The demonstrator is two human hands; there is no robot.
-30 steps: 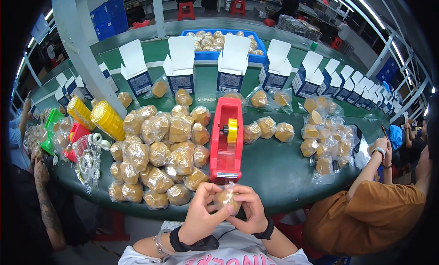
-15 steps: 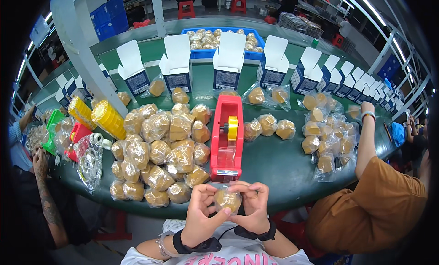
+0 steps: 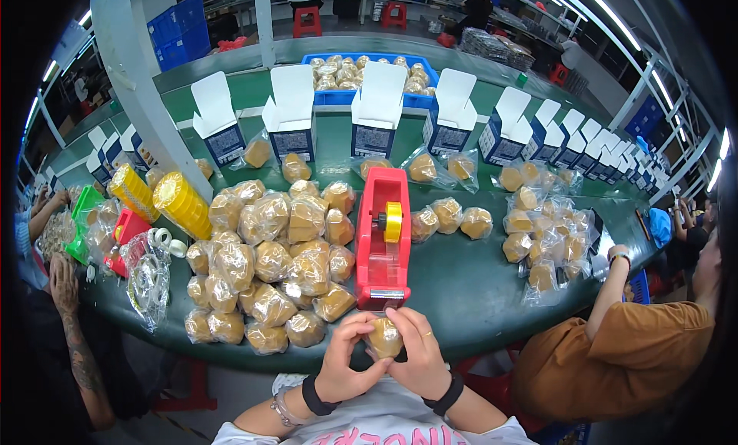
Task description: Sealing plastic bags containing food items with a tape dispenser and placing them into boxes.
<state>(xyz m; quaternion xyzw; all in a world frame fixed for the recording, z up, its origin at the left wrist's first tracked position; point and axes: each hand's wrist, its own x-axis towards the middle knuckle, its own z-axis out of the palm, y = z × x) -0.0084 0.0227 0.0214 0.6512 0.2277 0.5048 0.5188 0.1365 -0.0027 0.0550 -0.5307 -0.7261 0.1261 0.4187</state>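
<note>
Between my left hand (image 3: 344, 360) and my right hand (image 3: 419, 353) is a tan, faceted, ball-like object (image 3: 385, 337) in clear plastic wrap. Fingers and thumbs of both hands press on it from either side, close to the table's front edge. Just beyond it stands a red tape dispenser (image 3: 383, 280) with a yellow-cored tape roll (image 3: 393, 222). Left of the dispenser lies a big heap of similar wrapped tan objects (image 3: 270, 260). A short row of them (image 3: 447, 215) sits to its right.
Open blue-and-white boxes (image 3: 291, 130) line the back of the green table (image 3: 461, 291). Behind them is a blue tray (image 3: 334, 97) of wrapped pieces. Yellow tape rolls (image 3: 181, 204) stand left by a post. A co-worker in a brown shirt (image 3: 615, 360) sits at right, near another pile (image 3: 546, 237).
My hands have turned the wrapped object, and my right fingers now reach over its top by the dispenser. The right-hand co-worker's arm has drawn back from the far side toward the near edge.
</note>
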